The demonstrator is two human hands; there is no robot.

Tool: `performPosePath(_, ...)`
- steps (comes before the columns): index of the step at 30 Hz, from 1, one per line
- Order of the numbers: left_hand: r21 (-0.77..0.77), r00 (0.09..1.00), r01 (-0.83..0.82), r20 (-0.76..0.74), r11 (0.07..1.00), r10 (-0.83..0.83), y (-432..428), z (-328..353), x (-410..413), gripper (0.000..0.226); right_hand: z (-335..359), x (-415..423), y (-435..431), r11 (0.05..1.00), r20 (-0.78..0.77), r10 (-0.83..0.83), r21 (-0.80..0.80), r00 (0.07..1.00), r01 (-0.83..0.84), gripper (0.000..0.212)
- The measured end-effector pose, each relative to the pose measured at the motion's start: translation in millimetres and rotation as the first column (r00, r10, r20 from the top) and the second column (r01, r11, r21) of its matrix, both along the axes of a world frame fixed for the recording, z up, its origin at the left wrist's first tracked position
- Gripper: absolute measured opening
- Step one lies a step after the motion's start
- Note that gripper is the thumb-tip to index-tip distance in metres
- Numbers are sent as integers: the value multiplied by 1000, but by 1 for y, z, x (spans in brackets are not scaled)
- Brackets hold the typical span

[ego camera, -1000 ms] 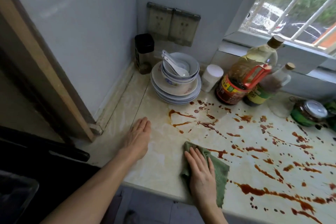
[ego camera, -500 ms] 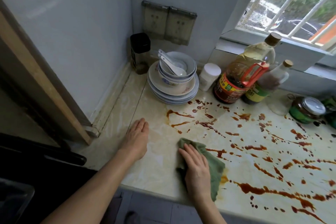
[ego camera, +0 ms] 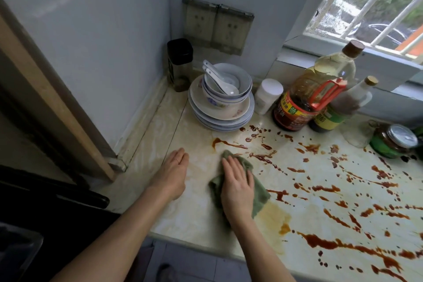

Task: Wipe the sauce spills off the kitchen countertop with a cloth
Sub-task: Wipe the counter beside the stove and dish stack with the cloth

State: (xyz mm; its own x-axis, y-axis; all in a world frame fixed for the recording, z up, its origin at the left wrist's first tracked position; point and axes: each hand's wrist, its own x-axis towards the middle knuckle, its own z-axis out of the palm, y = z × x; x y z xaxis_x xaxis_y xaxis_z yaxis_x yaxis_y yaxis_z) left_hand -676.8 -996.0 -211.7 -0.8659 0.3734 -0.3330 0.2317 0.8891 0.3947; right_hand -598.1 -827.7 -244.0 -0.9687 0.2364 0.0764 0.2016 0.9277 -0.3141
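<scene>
The green cloth (ego camera: 261, 194) lay bunched under the right hand (ego camera: 238, 185), whose fingers (ego camera: 231, 167) were straight, close together and pressed flat on it. Sauce spills (ego camera: 320, 241) ran just beyond the fingertips and across the counter (ego camera: 201, 217) to their right. The left hand (ego camera: 171, 174) rested flat to their left, its fingers together. A stack of plates (ego camera: 219, 110) and an oil bottle (ego camera: 304, 98) stood farther ahead

Pale blue walls (ego camera: 96, 52) meet in a corner, daylight entering through a barred window (ego camera: 375, 4) at right.
</scene>
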Motion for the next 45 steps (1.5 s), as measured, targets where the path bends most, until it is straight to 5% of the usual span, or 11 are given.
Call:
performPosePath(4,-2,1000,-12,-10,1000,12,1,-2,3,80,1,14,9,982,-95,-143,-138,985,129,47)
performPosePath(9,16,1000,-16,10,1000,16,0,-2,-1,79,15,-36,-19,982,-239,-23,-189,971,-23,43)
performPosePath(14,17,1000,-11,13,1000,11,-1,0,-4,80,9,-86,-29,992,19,124,-21,992,-123,44)
performPosePath(22,23,999,-21,32,1000,20,-2,2,-4,83,-1,-65,22,983,194,-152,135,969,127,61)
performPosePath(31,3,1000,5,30,1000,-5,-1,7,-5,80,1,-69,-5,990,163,91,90,982,-107,57)
performPosePath(40,-30,999,-10,42,1000,11,1,1,-4,80,-7,-19,32,967,99,-248,79,964,241,60)
performPosePath(45,-46,1000,-12,17,999,13,4,-1,-3,82,-8,-21,3,995,108,-11,99,994,0,62)
